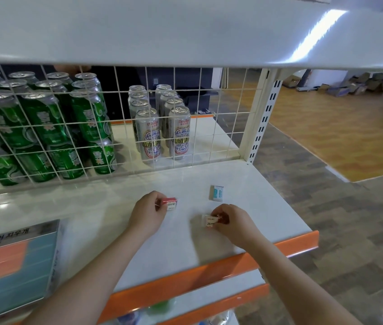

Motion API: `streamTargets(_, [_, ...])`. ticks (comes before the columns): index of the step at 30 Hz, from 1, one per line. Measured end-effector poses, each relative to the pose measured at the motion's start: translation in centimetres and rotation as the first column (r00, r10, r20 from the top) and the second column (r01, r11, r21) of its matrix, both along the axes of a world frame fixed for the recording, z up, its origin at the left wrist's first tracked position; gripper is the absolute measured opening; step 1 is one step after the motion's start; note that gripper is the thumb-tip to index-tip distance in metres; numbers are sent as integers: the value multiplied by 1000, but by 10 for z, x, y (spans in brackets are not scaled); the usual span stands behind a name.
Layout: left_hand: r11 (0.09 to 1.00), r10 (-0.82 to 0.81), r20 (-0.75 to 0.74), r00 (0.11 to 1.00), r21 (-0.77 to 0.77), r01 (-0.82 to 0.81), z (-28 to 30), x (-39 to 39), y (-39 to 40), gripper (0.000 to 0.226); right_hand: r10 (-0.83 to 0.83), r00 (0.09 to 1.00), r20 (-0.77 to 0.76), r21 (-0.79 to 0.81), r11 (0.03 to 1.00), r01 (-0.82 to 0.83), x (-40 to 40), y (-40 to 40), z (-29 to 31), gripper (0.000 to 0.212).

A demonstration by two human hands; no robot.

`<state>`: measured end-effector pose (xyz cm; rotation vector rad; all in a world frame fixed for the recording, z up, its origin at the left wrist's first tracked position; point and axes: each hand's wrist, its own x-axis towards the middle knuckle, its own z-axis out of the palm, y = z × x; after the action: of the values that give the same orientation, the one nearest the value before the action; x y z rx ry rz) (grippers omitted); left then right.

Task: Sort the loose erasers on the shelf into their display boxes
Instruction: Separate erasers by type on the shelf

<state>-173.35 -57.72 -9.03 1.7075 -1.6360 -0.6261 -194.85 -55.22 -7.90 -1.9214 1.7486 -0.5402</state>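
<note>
Red eraser (171,203) in each hand's (147,213) pinch

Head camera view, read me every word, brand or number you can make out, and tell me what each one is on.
"28": eraser held by the right hand.
"山城": silver cans behind the wire grid.
"지우개": display box, lower left; the rest is blurred.
Red eraser in the left hand, teal eraser, green cans: unreadable.
</note>
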Motion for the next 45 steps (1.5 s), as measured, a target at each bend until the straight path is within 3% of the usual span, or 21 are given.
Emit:
streamTargets(5, [1000,8,-112,994,-15,-10,11,6,10,16,-9,1000,7,6,1000,9,1,3,0,24])
streamTargets(13, [991,-117,20,993,63,115,13,-2,12,16,-40,999,30,7,999,40,0,10,-1,26])
streamTargets(19, [991,-111,296,949,105,83,-1,-2,24,23,-64,997,51,12,998,63,1,13,1,28])
streamTargets(22, [997,-68,307,949,47,56,-5,2,33,23,-87,992,92,11,996,87,2,13,0,25])
streamTargets(24, [1000,-18,220,975,24,13,-4,2,37,19,-125,976,179,28,992,122,5,13,2,25])
streamTargets(27, [997,65,-102,993,37,-61,3,-3,40,15,-152,927,344,26,988,153,9,13,11,21])
streamTargets(30, [993,115,-379,918,63,-99,12,-1,46,22,-127,842,525,29,991,132,14,17,28,17])
streamTargets(33, [991,132,-553,822,72,-111,19,4,60,21,-84,765,639,38,996,77,19,25,43,20])
streamTargets(37, [993,110,-614,781,34,-114,20,11,83,25,-36,761,648,55,999,1,24,41,48,22])
streamTargets(45, [989,116,-566,816,-8,-145,19,13,117,25,9,759,652,77,994,-77,33,61,38,21])
